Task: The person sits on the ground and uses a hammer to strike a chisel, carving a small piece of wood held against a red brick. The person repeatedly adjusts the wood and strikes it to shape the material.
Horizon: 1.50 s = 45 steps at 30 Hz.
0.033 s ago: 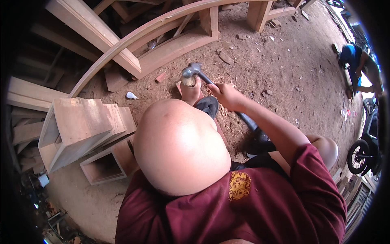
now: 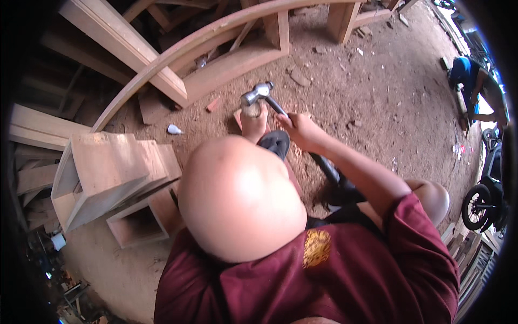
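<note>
My right hand [image 2: 302,129] grips the dark handle of a metal hammer [image 2: 258,93], whose head is over my left hand [image 2: 252,125]. My left hand is closed round a short pale round-topped piece [image 2: 251,110], partly covered by the hammer head; its lower part is hidden. My bare rounded knee [image 2: 240,194] hides my left forearm. Just past it are a black sandal [image 2: 274,141] and a narrow reddish piece of wood [image 2: 294,181]. Wood chips lie on the dirt around them.
A curved wooden frame [image 2: 221,73] spans the upper left. Stepped wooden pieces [image 2: 110,159] and a small open box [image 2: 162,210] stand at left, near a white bottle [image 2: 174,129]. A person in blue [image 2: 464,73] bends at far right, above a parked two-wheeler [image 2: 476,208].
The hammer head has shifted slightly upward and turned a little, and my right hand has moved slightly with it. My left hand stays in nearly the same place.
</note>
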Motion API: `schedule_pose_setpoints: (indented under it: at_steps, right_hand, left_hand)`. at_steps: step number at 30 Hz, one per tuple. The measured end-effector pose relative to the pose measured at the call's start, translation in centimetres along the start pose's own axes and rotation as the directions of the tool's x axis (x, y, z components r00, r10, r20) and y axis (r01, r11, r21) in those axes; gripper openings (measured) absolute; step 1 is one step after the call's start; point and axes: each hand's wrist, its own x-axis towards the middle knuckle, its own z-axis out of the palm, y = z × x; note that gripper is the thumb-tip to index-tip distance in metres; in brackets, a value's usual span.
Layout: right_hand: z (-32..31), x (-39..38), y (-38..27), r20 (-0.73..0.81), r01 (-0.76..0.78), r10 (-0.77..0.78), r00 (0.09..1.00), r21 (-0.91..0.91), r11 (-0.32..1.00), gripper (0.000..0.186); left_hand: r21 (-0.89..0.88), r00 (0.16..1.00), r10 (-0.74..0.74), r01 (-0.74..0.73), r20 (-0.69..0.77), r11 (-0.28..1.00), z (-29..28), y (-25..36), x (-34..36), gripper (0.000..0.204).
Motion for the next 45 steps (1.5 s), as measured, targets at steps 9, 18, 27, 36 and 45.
schedule_pose_setpoints:
  at_steps: [9, 18, 27, 36, 45]
  right_hand:
    - [-12.5, -4.7, -8.7, -0.512, 0.711, -0.564, 0.648, 0.143, 0.688, 0.050]
    - [4.1, -0.9, 8.0, 0.116, -0.135, 0.099, 0.988, 0.363, 0.922, 0.048]
    - [-2.0, 0.2, 10.0, 0.180, -0.436, 0.495, 0.850, 0.768, 0.470, 0.046]
    - [-4.0, 0.5, 8.3, 0.144, -0.325, 0.349, 0.926, 0.773, 0.544, 0.045]
    - [-6.2, -1.5, 3.7, 0.110, -0.155, 0.110, 0.988, 0.721, 0.675, 0.045]
  left_hand:
    - [0.045, 0.992, -0.113, 0.110, 0.055, 0.993, 0.0, 1.1, 0.5, 0.018]
    - [0.096, 0.985, -0.150, 0.142, 0.088, 0.985, -1.0, -1.2, -0.6, 0.013]
    - [-0.496, 0.895, -0.445, 0.398, 0.025, 0.772, -3.6, -0.4, -0.7, 0.020]
    - [-0.526, 0.887, -0.462, 0.395, 0.005, 0.753, -2.8, -1.1, -0.6, 0.019]
    - [-0.571, 0.912, -0.409, 0.348, 0.023, 0.744, -2.9, -1.7, -1.1, 0.018]
